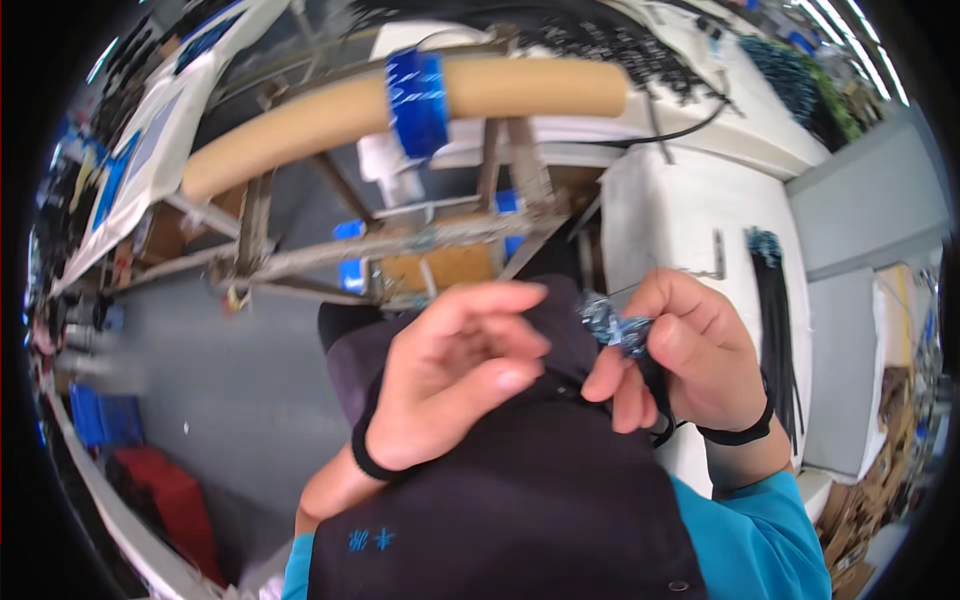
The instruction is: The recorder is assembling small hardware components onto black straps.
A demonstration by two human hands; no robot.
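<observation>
In my right hand (700, 350), a small shiny blue-and-silver bunch (612, 325) is pinched between thumb and fingers. It looks like crinkled film or a cluster of glossy ends; its exact kind is too blurred to name. A dark strand shows below that hand, partly hidden by the fingers. My left hand (455, 375) hovers to the left of the bunch, apart from it. Its fingers are loosely curled with a gap between thumb and fingertips, and nothing shows in them. Both hands are above my dark apron (510, 490).
A long tan padded roll (540, 88) with a blue wrap (418, 100) lies across a wooden frame (400, 250) ahead. On the white table (670, 200) at right is a bundle of black strands (772, 320) with bluish ends. Blue (105, 415) and red containers (170, 500) stand at left.
</observation>
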